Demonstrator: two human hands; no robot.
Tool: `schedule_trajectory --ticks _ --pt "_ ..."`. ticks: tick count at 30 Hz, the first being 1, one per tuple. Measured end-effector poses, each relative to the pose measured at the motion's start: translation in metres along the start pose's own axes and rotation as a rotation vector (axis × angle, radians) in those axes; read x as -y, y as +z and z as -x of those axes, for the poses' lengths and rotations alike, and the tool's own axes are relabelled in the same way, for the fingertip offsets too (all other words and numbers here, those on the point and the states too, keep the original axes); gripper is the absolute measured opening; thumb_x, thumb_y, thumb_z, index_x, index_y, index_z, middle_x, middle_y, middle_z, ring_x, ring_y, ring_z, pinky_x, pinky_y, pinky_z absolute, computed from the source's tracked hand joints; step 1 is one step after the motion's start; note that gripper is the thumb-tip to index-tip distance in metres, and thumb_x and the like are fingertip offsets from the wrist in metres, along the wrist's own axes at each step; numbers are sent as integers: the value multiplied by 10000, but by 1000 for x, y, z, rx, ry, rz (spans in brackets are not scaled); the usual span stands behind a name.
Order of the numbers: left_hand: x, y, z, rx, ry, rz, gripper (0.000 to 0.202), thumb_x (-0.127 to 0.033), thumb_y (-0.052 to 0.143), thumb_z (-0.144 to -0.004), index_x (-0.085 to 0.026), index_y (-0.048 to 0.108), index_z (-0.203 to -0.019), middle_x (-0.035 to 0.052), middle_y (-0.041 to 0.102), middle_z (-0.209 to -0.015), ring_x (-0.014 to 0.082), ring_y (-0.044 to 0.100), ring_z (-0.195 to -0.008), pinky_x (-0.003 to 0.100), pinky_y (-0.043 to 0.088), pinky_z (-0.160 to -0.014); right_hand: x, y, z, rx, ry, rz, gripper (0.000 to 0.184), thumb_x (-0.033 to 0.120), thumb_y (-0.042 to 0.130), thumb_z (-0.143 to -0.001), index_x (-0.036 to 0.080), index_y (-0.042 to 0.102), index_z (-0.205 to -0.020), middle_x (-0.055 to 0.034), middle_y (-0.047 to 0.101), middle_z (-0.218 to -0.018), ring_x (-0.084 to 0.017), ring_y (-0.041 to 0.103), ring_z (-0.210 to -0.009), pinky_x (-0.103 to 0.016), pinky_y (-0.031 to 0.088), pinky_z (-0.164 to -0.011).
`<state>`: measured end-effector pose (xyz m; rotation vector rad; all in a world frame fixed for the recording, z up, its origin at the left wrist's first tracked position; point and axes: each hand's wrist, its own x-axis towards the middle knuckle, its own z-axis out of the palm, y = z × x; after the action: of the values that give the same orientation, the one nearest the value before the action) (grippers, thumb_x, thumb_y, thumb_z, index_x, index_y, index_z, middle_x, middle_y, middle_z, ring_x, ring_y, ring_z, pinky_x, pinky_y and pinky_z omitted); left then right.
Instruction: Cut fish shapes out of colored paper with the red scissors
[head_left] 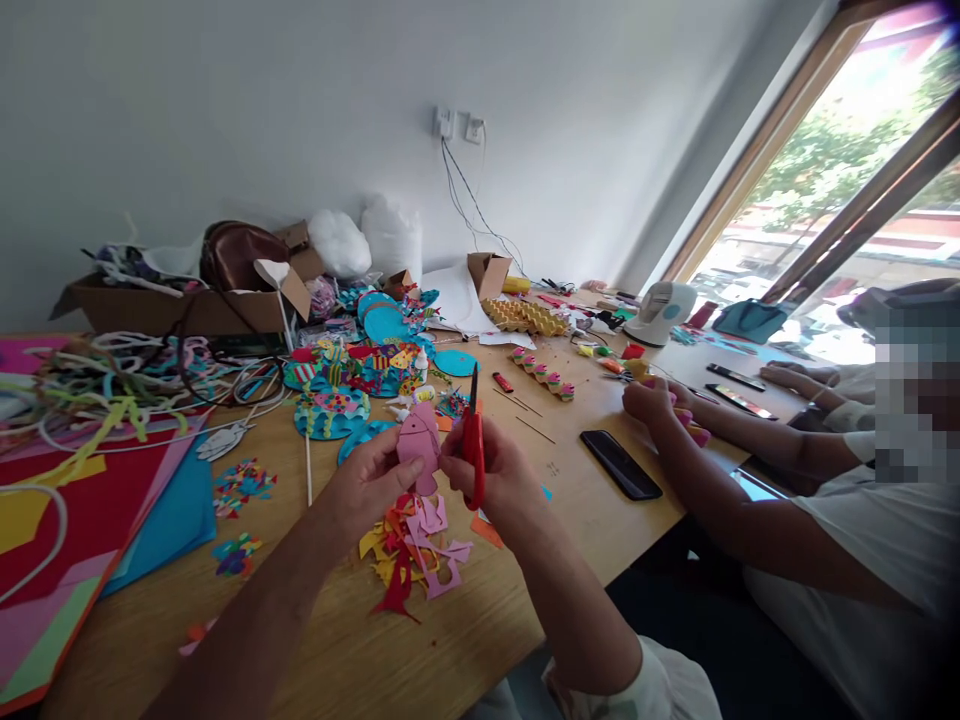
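Note:
A pink paper fish (418, 445) with drawn lines is pinched between the thumb and fingers of my left hand (379, 475). Red-handled scissors (474, 450) are gripped in my right hand (501, 480), their dark blades pointing up and away from me. The fingertips of my right hand come up close to the fish's right edge; whether they touch it I cannot tell. Below both hands, pink, yellow and red paper scraps (416, 555) lie in a loose pile on the wooden table (337, 640).
Coloured paper sheets (150, 520) and small cut pieces (244, 485) lie to the left. Decorated blue paper discs (330, 412) are ahead. A black phone (619, 465) rests at the right edge, beside a co-worker's hands (651, 402). A cardboard box (172, 310) stands near the wall.

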<state>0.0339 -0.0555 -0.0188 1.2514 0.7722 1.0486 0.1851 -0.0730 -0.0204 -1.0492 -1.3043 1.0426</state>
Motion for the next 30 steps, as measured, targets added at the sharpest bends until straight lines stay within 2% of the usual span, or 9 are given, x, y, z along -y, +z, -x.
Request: schedule_trajectory --ticks 5,7,10,14,19,30 --pt "2 -1 -4 -107 -3 -26 90 -257 737 -580 -198 671 -567 -16 617 -538 146 526 -531 248 433 -546 -4 7 4 23 22 -23 193 312 667 -718 201 525 -787 40 532 -670 -116 481 -555 -226 382 -492" --pt "0 -2 -6 -162 4 9 100 -257 729 -594 -190 660 -568 -22 605 -535 131 507 -530 236 418 -546 -9 5 9 33 18 77 173 347 613 -786 196 528 -768 38 496 -635 -125 476 -560 -230 358 -490" --pt "-5 -2 -10 -232 12 67 115 -263 714 -625 -176 647 -590 -24 597 -559 117 499 -544 224 414 -552 -16 -1 18 114 38 140 294 373 489 -863 204 442 -627 38 446 -564 -113 418 -507 -234 303 -468" --pt "-10 3 -16 -211 1 105 130 -268 715 -622 -156 648 -613 -16 607 -581 109 508 -561 210 425 -549 -24 -7 25 163 69 198 354 403 472 -866 207 400 -580 48 390 -503 -108 371 -483 -234 256 -453" --pt "-9 6 -21 -230 -31 140 145 -265 729 -592 -156 635 -599 -25 610 -558 98 515 -538 193 443 -529 -27 -6 27 193 113 163 326 348 455 -871 202 401 -584 58 359 -507 -97 356 -472 -235 229 -448" --pt "-4 8 -23 -284 -79 172 136 -242 758 -563 -150 661 -587 -26 642 -523 89 546 -510 172 465 -511 -38 1 26 222 150 43 256 246 480 -888 196 440 -640 67 406 -540 -84 399 -477 -214 273 -461"
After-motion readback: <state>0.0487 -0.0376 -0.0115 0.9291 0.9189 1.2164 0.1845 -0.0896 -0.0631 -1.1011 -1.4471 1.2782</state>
